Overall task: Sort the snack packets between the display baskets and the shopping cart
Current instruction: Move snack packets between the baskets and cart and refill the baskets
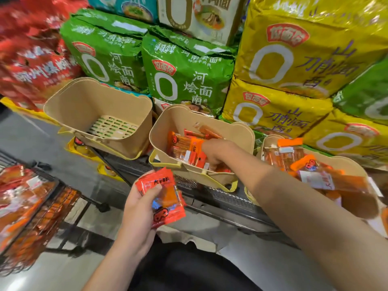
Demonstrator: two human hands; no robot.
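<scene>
Head view: 3 tan display baskets (147, 114) on shelf; left one bare, mid & right w/ orange snack packets (184, 148). Left hand (138, 208) grips small stack of red packets (162, 196), fingers curled round. Right hand (214, 154) down in mid basket, grip can't tell. Shopping cart (48, 206) at left, loaded w/ packets. Behind: 2 green bags (184, 74) reading "河南烩面", 2 yellow bags (294, 59) w/ big "0".

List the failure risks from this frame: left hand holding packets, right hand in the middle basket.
1. The left hand holds several red packets fanned loosely; one could slip to the floor.
2. The right hand is buried among orange packets in the middle basket; its grasp is hidden, and it may drag out extra packets.
</scene>
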